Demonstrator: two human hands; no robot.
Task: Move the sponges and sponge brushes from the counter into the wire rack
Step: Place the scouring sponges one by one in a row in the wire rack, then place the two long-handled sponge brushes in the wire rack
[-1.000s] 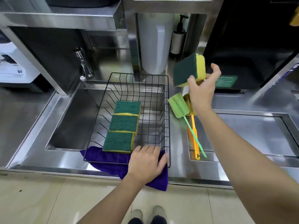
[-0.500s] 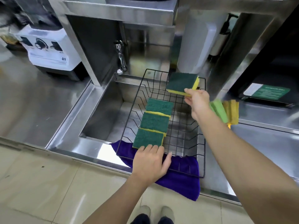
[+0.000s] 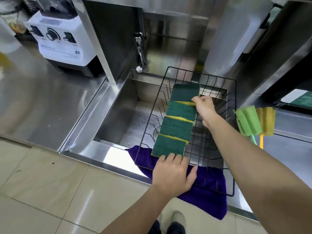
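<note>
A: Logging the current frame. My right hand (image 3: pixel 203 107) is down inside the wire rack (image 3: pixel 233 135), fingers pinched on the right edge of the fourth sponge (image 3: pixel 185 92). A second ago that sponge was up in the air over the counter; half a second ago it hung above the rack's far end. It now lies at the back of the row, green face up, overlapping the third sponge (image 3: pixel 180 110).

B: Left side?

A: Left hand (image 3: pixel 172 174) unchanged: palm flat, fingers spread over the rack's near rim and the purple cloth (image 3: pixel 207 200), gripping nothing that I can see. Fingertips touch the first sponge (image 3: pixel 168 146); the second sponge (image 3: pixel 175 128) sits between it and the third.

B: Brushes?

A: Green sponge brush (image 3: pixel 248 123) and yellow sponge brush (image 3: pixel 267 120) lie side by side on the counter (image 3: pixel 290 125), right of the rack, apart from it. The view has swung left since the earlier frames; a blender base (image 3: pixel 62 43) now shows
</note>
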